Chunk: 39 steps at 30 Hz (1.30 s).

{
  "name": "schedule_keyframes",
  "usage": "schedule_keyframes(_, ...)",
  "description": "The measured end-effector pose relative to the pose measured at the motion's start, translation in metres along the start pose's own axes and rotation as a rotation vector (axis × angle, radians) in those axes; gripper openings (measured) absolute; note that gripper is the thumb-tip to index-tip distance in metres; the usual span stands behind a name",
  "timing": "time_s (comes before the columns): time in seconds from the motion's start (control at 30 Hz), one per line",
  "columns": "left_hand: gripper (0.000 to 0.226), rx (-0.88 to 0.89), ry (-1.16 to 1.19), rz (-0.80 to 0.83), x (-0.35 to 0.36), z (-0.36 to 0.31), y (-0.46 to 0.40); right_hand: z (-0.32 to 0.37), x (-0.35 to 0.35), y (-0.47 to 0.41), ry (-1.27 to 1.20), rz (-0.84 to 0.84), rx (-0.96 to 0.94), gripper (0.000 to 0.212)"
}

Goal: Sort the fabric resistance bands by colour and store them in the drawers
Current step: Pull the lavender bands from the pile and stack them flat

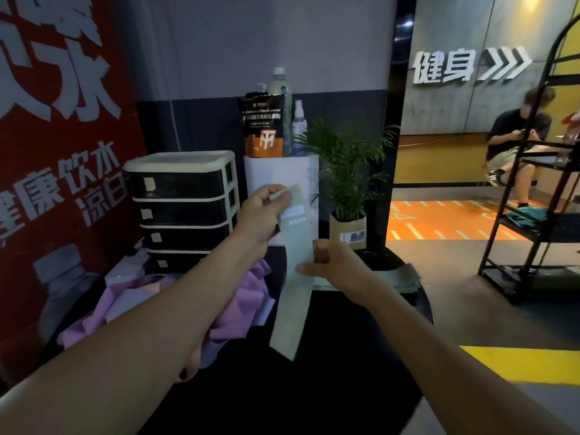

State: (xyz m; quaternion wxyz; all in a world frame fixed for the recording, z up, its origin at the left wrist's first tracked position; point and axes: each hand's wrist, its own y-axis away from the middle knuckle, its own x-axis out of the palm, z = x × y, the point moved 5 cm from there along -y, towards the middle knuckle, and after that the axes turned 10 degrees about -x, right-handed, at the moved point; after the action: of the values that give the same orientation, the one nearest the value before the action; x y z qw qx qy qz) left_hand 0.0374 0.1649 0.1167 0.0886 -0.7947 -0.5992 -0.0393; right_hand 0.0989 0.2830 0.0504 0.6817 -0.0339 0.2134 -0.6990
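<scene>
A pale green fabric band (293,296) hangs upright over the black round table (314,387). My left hand (260,215) pinches its top end, and my right hand (332,265) pinches its right edge near the middle. A heap of purple and pink bands (238,309) lies on the table's left part under my left forearm. More green bands (405,276) lie flat at the table's right rim. A drawer unit (185,208) with several black drawers, all closed, stands at the back left.
Behind the table a white pedestal (276,174) carries a pouch and bottles. A potted palm (348,196) stands to its right. A black metal rack (533,199) rises at the far right, and a seated person (514,142) is beyond it.
</scene>
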Motion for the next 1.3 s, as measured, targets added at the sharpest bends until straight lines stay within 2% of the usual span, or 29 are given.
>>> schedule_keyframes(0.1,0.015,-0.001,0.047,-0.08,-0.004,-0.002,-0.014,-0.022,-0.02,0.007,0.126,0.011,0.058,0.011)
schedule_keyframes(0.27,0.015,-0.041,0.123,-0.215,-0.026,0.016,-0.033,-0.068,-0.061,0.023,0.49,0.149,0.237,0.019)
schedule_keyframes(0.33,0.016,-0.073,0.096,-0.287,-0.036,0.031,-0.038,-0.085,-0.077,0.028,0.535,0.13,0.276,0.021)
schedule_keyframes(0.53,0.021,-0.177,0.05,-0.39,-0.056,0.08,-0.055,-0.119,-0.128,0.031,0.444,-0.206,0.388,0.025)
schedule_keyframes(0.6,0.018,-0.22,-0.02,-0.394,-0.054,0.093,-0.06,-0.12,-0.144,0.027,0.451,-0.339,0.374,0.02)
schedule_keyframes(0.7,0.027,-0.261,-0.067,-0.39,-0.048,0.11,-0.068,-0.111,-0.164,0.021,0.519,-0.503,0.296,0.016)
schedule_keyframes(0.87,0.006,-0.26,-0.271,-0.341,-0.034,0.135,-0.083,-0.11,-0.196,0.012,0.558,-0.718,0.234,0.02)
schedule_keyframes(0.97,0.01,-0.235,-0.471,-0.318,-0.032,0.154,-0.097,-0.119,-0.203,0.007,0.652,-0.692,0.273,0.018)
schedule_keyframes(1.1,0.002,-0.184,-0.793,-0.272,-0.026,0.159,-0.094,-0.137,-0.204,0.01,0.692,-0.639,0.337,0.017)
schedule_keyframes(1.3,0.003,-0.159,-0.887,-0.288,-0.033,0.164,-0.096,-0.152,-0.197,0.012,0.737,-0.588,0.361,0.015)
